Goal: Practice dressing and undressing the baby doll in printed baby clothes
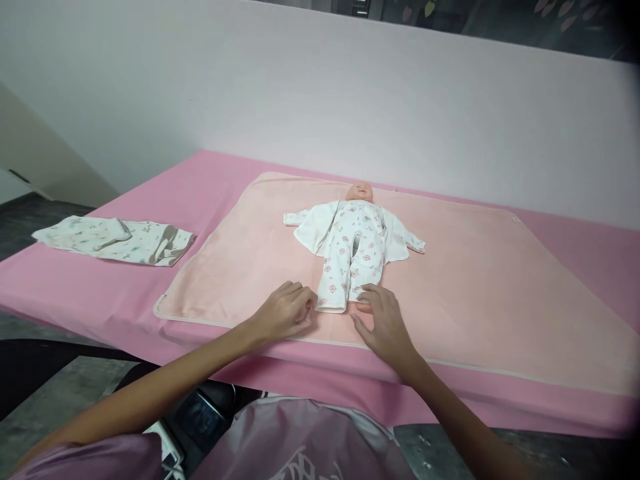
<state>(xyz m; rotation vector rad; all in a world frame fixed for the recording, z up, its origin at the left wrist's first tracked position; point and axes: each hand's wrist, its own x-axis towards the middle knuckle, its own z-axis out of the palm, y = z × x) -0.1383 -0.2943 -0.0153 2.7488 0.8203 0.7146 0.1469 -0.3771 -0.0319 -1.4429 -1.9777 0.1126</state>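
A baby doll (359,193) lies on its back on a peach blanket (480,280), dressed in white trousers with pink print (345,257) over an open white top (313,227). My left hand (285,310) rests on the blanket with fingers curled, pinching the cuff of the left trouser leg. My right hand (383,320) lies at the cuff of the right trouser leg, fingers spread and touching the cloth.
The blanket covers a pink table (210,180) set against a pale wall. A folded patterned cloth (117,240) lies at the table's left end. Grey floor shows below the near edge.
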